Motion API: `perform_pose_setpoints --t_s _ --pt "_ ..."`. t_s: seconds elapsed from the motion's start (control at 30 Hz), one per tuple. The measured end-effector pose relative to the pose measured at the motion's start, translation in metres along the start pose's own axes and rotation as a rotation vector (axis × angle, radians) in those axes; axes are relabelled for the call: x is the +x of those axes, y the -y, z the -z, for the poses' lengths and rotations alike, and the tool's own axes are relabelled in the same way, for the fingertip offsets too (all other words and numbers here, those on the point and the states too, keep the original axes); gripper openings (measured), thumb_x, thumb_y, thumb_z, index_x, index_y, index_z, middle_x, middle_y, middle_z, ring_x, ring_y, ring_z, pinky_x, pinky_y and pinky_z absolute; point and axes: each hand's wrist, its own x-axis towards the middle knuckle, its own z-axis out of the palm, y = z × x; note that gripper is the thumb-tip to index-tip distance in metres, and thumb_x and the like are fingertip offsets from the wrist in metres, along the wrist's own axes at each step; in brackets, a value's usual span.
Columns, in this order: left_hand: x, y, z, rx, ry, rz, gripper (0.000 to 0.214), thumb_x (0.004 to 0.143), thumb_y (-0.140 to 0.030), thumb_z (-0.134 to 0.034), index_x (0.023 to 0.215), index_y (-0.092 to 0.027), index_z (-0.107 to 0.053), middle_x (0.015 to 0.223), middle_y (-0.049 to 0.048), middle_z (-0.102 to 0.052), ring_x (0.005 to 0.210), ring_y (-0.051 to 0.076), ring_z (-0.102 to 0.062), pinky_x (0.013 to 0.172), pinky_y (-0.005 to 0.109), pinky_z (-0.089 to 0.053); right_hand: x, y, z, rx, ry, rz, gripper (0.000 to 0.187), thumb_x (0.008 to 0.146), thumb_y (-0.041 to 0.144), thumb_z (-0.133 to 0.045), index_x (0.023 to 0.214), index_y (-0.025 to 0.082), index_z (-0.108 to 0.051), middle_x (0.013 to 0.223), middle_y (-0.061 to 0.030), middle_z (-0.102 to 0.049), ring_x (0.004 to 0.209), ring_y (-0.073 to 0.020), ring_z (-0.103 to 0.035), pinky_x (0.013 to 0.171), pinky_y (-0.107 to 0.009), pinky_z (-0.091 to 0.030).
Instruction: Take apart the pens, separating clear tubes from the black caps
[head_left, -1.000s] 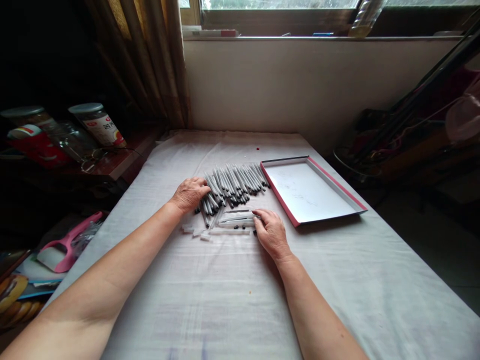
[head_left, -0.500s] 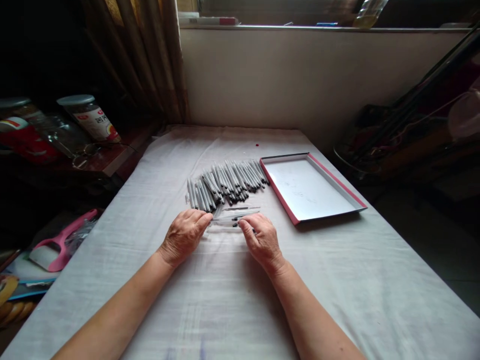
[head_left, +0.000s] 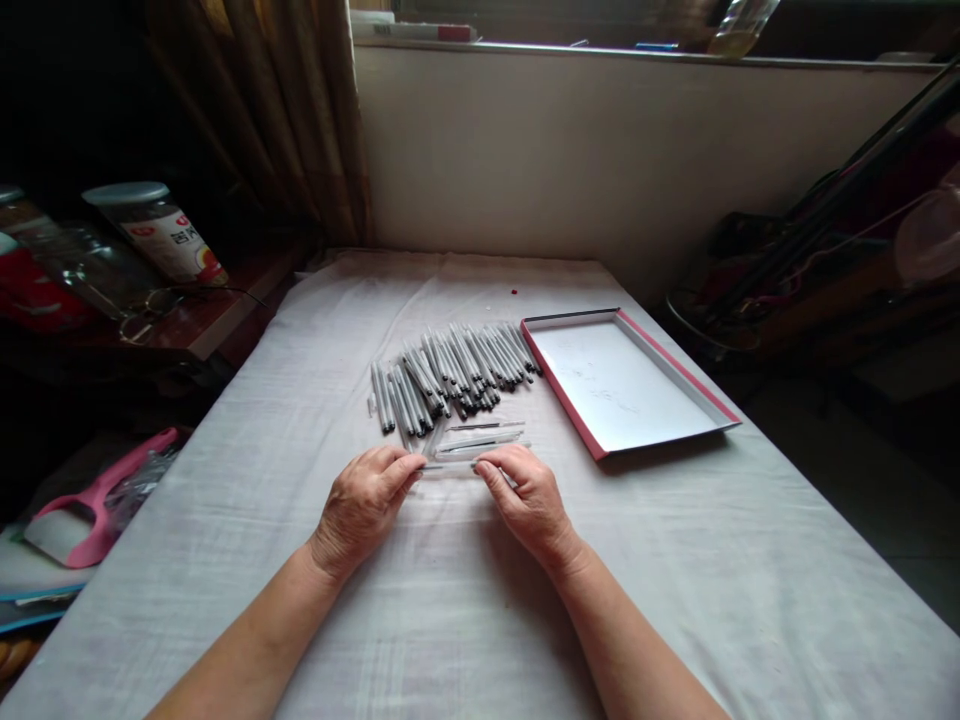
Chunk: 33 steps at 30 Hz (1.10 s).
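A heap of several grey pen barrels (head_left: 450, 372) with dark tips lies on the white cloth (head_left: 450, 600). Just in front of it lie a few clear pen tubes (head_left: 484, 438). My left hand (head_left: 364, 505) and my right hand (head_left: 529, 498) face each other close to me. Both pinch the ends of one clear pen tube (head_left: 448, 465) held level between them, just above the cloth.
A shallow white tray with a pink rim (head_left: 626, 380) sits to the right of the heap. Jars (head_left: 161, 230) stand on a dark shelf at the left. A pink tool (head_left: 90, 505) lies lower left. Clutter and rods (head_left: 825, 260) fill the right side.
My left hand left the heap and came toward me. Both hands drew back from the loose tubes and now hold one clear tube between them.
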Motion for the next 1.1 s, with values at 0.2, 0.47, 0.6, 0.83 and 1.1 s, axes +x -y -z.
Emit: perform_pose_setpoints --t_s 0.2,0.47,0.6,0.83,1.1 --pt "-0.0001 0.0011 0.0018 -0.223 0.076 0.079 0.021 0.098 -0.026 -0.047 0.107 -0.019 -0.065 0.092 0.0050 -0.071 0.084 0.016 -0.067 0.077 0.026 -0.053 0.0020 -0.0003 0.0013 0.071 -0.033 0.036 0.013 0.090 0.019 -0.060 0.085 0.023 -0.072 0.079 -0.0038 -0.073 0.076 -0.0185 -0.066 0.073 -0.032 -0.052" --pt "-0.0039 0.0044 0.0019 -0.379 0.161 0.158 0.022 0.098 -0.029 -0.048 0.109 -0.021 -0.065 0.089 0.0019 -0.073 0.078 0.013 -0.070 0.072 0.023 -0.054 0.0025 -0.0028 0.0025 0.105 -0.049 0.052 0.014 0.089 0.018 -0.060 0.093 0.023 -0.072 0.083 -0.0047 -0.074 0.081 -0.0194 -0.066 0.076 -0.034 -0.053" --pt "-0.0025 0.0030 0.0016 -0.385 0.124 0.200 0.018 0.093 -0.034 -0.057 0.105 -0.020 -0.060 0.089 0.0019 -0.070 0.075 0.014 -0.067 0.071 0.024 -0.055 -0.0004 -0.0075 0.0003 0.113 -0.057 -0.062 0.010 0.089 0.021 -0.062 0.088 0.023 -0.072 0.083 -0.0046 -0.074 0.080 -0.0193 -0.067 0.076 -0.034 -0.053" --pt "0.0003 0.0025 0.0029 -0.250 0.015 0.148 0.014 0.095 -0.032 -0.054 0.093 -0.019 -0.060 0.080 0.0025 -0.069 0.074 0.016 -0.067 0.072 0.026 -0.054 -0.0003 -0.0048 -0.0001 0.186 -0.055 -0.113 0.011 0.087 0.022 -0.063 0.087 0.024 -0.074 0.084 -0.0046 -0.075 0.081 -0.0198 -0.068 0.077 -0.034 -0.054" --pt "-0.0005 0.0019 0.0078 -0.213 0.129 0.142 0.027 0.100 -0.034 -0.043 0.090 -0.019 -0.063 0.077 0.0015 -0.072 0.070 0.014 -0.069 0.066 0.023 -0.051 0.0008 -0.0032 0.0029 0.175 -0.052 -0.107 0.013 0.088 0.023 -0.062 0.092 0.024 -0.074 0.086 -0.0053 -0.074 0.084 -0.0202 -0.067 0.078 -0.035 -0.054"
